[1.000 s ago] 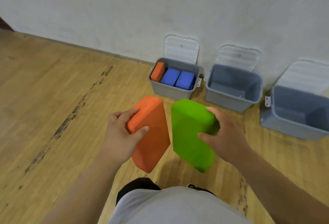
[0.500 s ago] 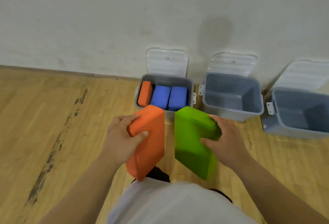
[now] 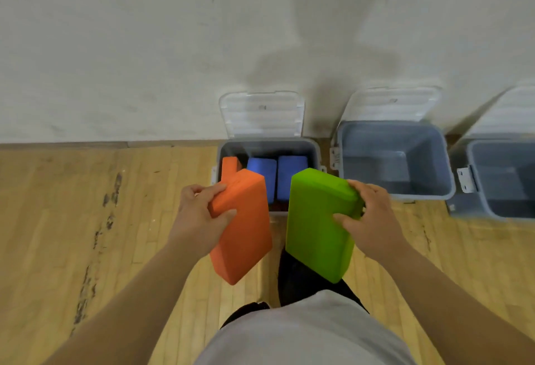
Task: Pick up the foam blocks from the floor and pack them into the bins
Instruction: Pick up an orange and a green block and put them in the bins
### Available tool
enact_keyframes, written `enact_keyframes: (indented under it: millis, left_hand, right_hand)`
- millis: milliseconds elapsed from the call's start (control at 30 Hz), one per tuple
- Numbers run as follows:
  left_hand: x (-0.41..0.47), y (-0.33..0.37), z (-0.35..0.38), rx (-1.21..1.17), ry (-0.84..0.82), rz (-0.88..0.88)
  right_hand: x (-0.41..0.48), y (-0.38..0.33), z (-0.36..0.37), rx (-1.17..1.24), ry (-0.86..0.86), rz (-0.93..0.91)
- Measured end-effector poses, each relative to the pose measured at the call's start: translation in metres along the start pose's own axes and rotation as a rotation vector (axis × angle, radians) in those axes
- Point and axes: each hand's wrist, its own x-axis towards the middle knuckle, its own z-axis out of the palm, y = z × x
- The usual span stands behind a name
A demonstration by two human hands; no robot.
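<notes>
My left hand (image 3: 199, 214) grips the top end of an orange foam block (image 3: 244, 234), which hangs tilted just in front of the left grey bin (image 3: 314, 150). My right hand (image 3: 367, 217) grips the top corner of a green foam block (image 3: 315, 228) beside it. Both blocks are in the air above the floor, close together but apart. Standing in the left bin are an orange block (image 3: 228, 164) and two blue blocks (image 3: 262, 170) (image 3: 291, 173). The held blocks hide the bin's front wall.
A middle grey bin (image 3: 393, 159) and a right grey bin (image 3: 498, 179), partly cut off, stand open and hold nothing visible. All three white lids lean against the wall (image 3: 144, 46). Wooden floor (image 3: 58, 219) spreads to the left. My legs are below the blocks.
I have stepped closer to the wall and the left bin, which now lies right behind the two held blocks. Both hands keep their grip on the blocks.
</notes>
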Motion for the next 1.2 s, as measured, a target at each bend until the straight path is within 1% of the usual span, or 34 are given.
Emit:
enact_keyframes:
  millis: [133,233,367,433,533,600,633,667,733,800,900,1000,1100,1200]
  left_hand:
    - [0.077,0.003,0.017,0.045,-0.049,-0.098]
    - [0.146,-0.001,0.034,0.052,-0.087,-0.138]
    - [0.243,-0.027,0.076,0.075,-0.184,-0.153]
    - [0.295,-0.049,0.104,0.072,-0.254,-0.14]
    - [0.377,-0.086,0.155,0.095,-0.395,-0.055]
    - [0.428,-0.118,0.189,0.108,-0.422,-0.028]
    - [0.449,-0.137,0.207,0.188,-0.421,-0.022]
    - [0.466,-0.154,0.223,0.323,-0.424,-0.019]
    - [0.485,-0.183,0.255,0.589,-0.446,-0.029]
    - [0.486,-0.201,0.282,0.726,-0.459,-0.023]
    - [0.479,-0.213,0.301,0.736,-0.437,0.007]
    - [0.475,-0.22,0.297,0.749,-0.474,-0.007]
    - [0.466,-0.21,0.286,0.709,-0.523,-0.019]
    - [0.437,-0.194,0.265,0.681,-0.56,-0.017]
  right_hand:
    - [0.104,0.006,0.005,-0.039,-0.152,0.034]
    - [0.183,0.011,0.018,-0.077,-0.244,0.045]
    - [0.283,0.038,0.065,-0.094,-0.279,0.06]
    - [0.328,0.061,0.095,-0.099,-0.305,0.087]
    - [0.395,0.107,0.142,-0.043,-0.312,0.173]
    - [0.438,0.131,0.177,-0.001,-0.347,0.255]
    - [0.455,0.141,0.195,-0.027,-0.381,0.288]
    - [0.465,0.151,0.217,-0.088,-0.404,0.309]
    - [0.471,0.174,0.262,-0.281,-0.391,0.286]
    - [0.454,0.194,0.301,-0.452,-0.378,0.269]
    - [0.439,0.207,0.323,-0.524,-0.371,0.26]
    - [0.441,0.209,0.321,-0.564,-0.403,0.281]
    - [0.435,0.198,0.316,-0.613,-0.391,0.302]
    - [0.407,0.169,0.306,-0.598,-0.404,0.306]
